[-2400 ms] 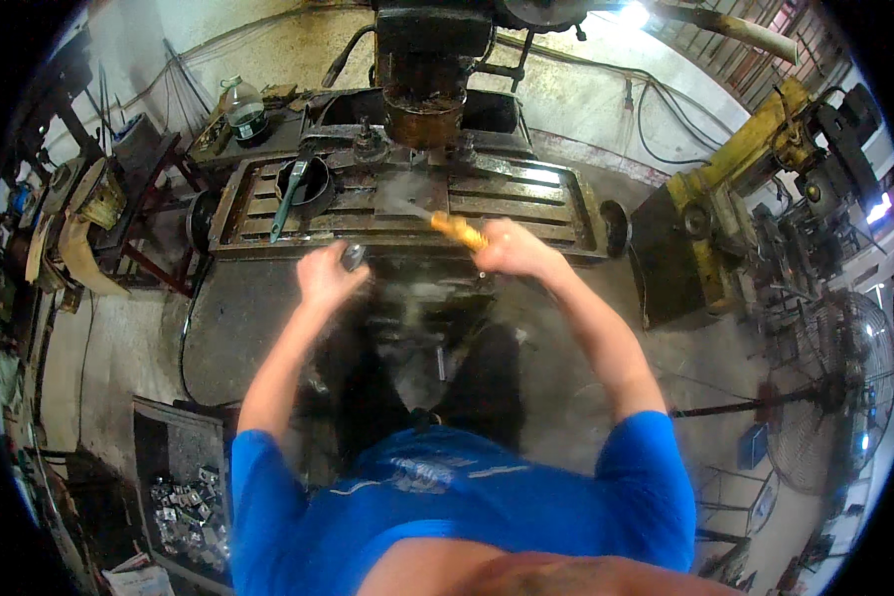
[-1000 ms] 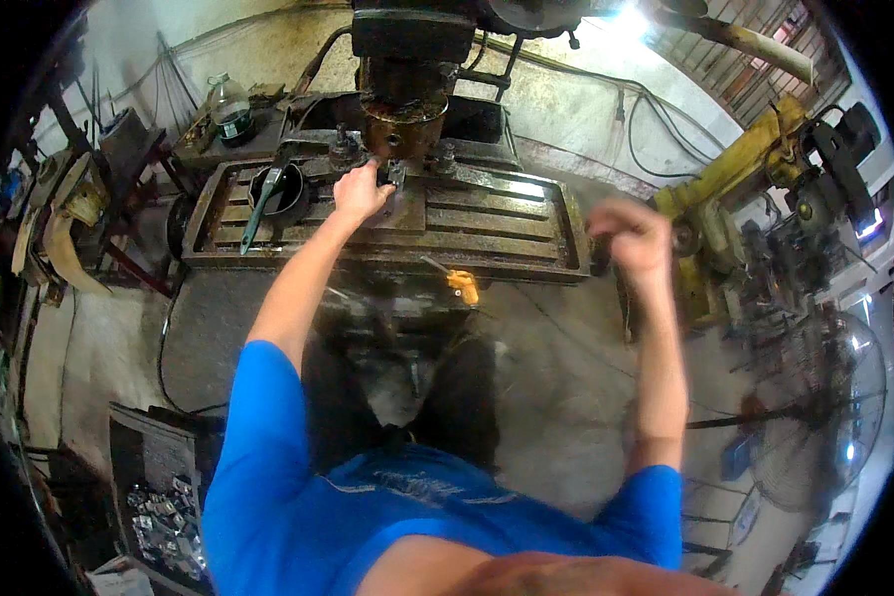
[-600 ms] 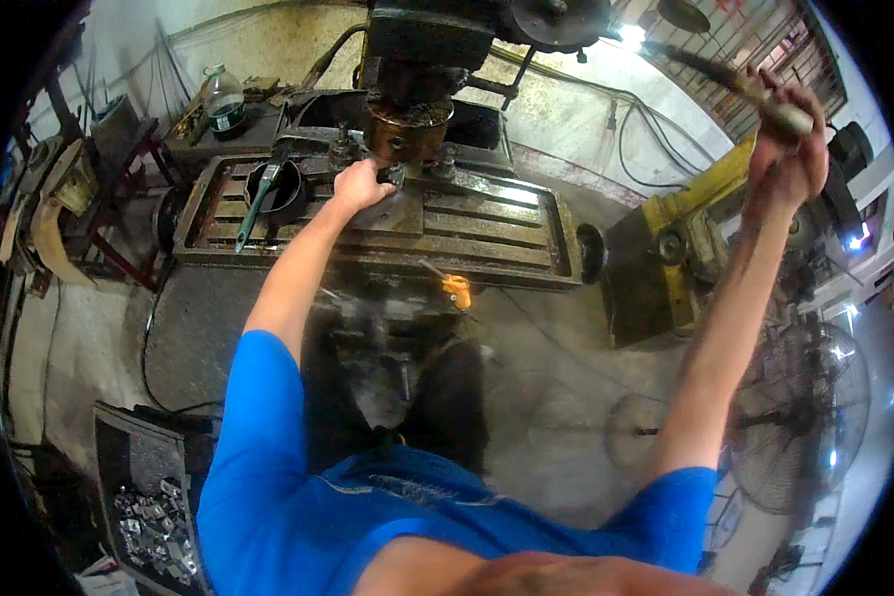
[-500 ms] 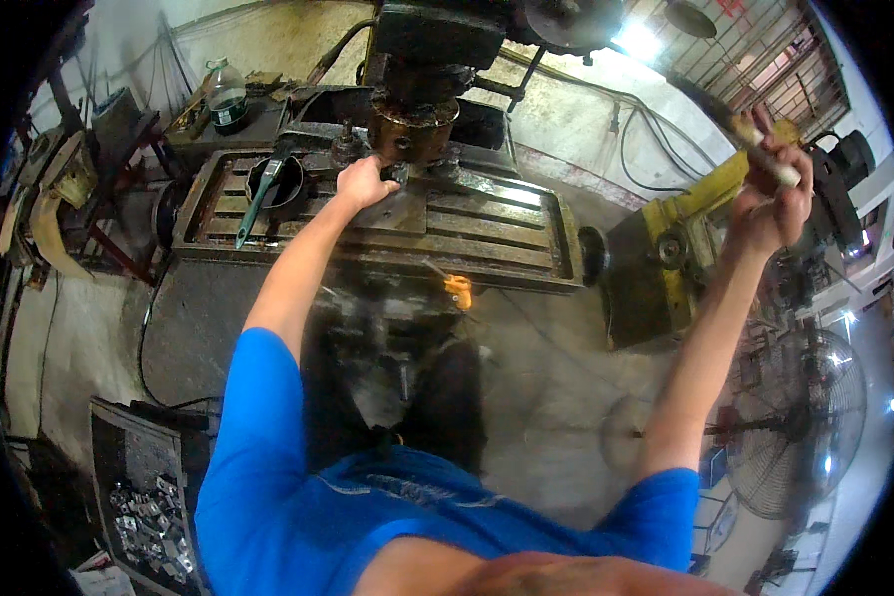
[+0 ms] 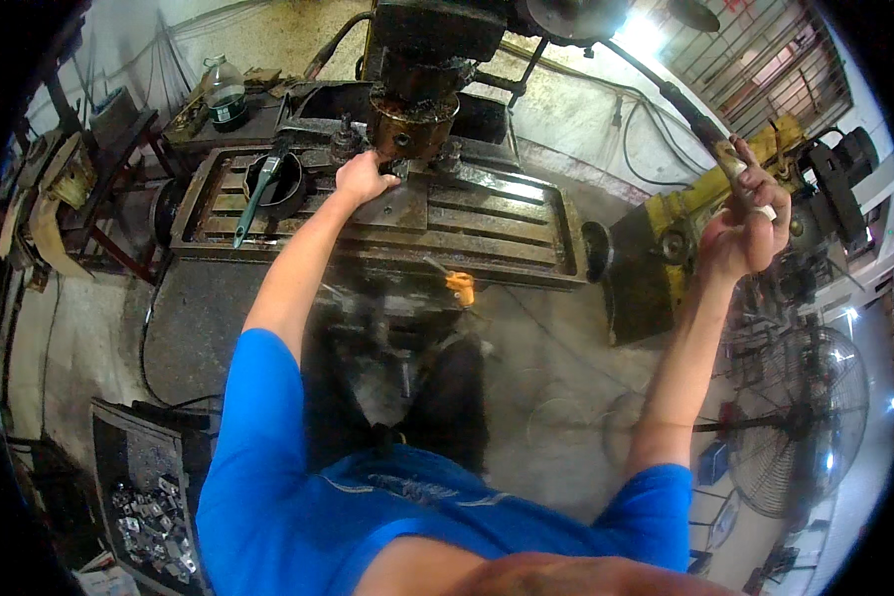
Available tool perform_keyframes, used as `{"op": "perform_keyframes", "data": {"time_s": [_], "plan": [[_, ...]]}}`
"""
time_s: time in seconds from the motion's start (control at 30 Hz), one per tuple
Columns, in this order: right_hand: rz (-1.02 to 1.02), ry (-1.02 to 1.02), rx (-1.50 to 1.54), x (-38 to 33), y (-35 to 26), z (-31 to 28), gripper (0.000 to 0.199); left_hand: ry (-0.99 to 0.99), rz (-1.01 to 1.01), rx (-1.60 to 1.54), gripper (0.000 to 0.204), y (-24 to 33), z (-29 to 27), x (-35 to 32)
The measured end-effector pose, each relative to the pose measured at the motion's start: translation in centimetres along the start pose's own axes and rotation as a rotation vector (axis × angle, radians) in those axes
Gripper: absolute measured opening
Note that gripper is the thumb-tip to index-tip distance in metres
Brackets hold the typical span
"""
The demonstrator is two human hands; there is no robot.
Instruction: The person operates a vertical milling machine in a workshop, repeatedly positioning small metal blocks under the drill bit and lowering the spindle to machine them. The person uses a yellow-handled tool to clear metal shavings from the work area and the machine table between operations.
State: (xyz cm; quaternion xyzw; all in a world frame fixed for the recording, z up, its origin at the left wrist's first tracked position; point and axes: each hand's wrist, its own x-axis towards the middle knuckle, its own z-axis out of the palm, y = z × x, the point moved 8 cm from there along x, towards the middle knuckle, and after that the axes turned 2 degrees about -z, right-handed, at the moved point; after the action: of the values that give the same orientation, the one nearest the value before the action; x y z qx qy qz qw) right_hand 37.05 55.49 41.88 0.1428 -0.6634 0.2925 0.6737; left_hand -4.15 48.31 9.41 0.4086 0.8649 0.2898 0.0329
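My left hand (image 5: 361, 179) is closed at the middle of a machine's slotted metal table (image 5: 507, 230), just below the dark spindle head (image 5: 414, 117). Its fingertips meet a small dark metal piece there, but what they grip is mostly hidden. Raised at the right, my right hand (image 5: 747, 221) is wrapped around the pale grip of a long lever (image 5: 687, 107), which runs up to the machine's round hub. On the table's left part stands a dark round pan (image 5: 286, 189), with a green-handled brush (image 5: 258, 199) lying across it.
An orange-handled tool (image 5: 460, 288) sits at the table's front edge. A bin of small metal parts (image 5: 157, 526) stands at lower left. A clear bottle (image 5: 225, 96) is on the back-left bench. A yellow-green machine (image 5: 656, 263) and a large fan (image 5: 795, 422) stand right.
My right hand has moved a little down and to the left with the lever, whose shaft now shows plainly. My left hand stays in nearly the same place.
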Motion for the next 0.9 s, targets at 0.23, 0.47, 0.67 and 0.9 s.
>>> {"op": "perform_keyframes", "data": {"time_s": [0.23, 0.47, 0.67, 0.9], "plan": [[-0.008, -0.048, -0.049, 0.4, 0.2, 0.2, 0.016, 0.005, 0.001, 0.04, 0.059, -0.4, 0.0, 0.0], [-0.004, -0.051, -0.124, 0.4, 0.1, -0.5, 0.014, -0.004, -0.021, 0.057, 0.047, 0.5, -0.4, -0.4], [-0.028, -0.013, -0.084, -3.3, 0.1, 0.1, 0.011, -0.07, -0.077, 0.072, 0.046, -0.2, 0.0, -0.2], [-0.039, -0.043, -0.057, -3.1, -0.2, 0.6, 0.009, -0.045, -0.034, 0.049, 0.047, 0.1, -0.1, -0.2]]}}
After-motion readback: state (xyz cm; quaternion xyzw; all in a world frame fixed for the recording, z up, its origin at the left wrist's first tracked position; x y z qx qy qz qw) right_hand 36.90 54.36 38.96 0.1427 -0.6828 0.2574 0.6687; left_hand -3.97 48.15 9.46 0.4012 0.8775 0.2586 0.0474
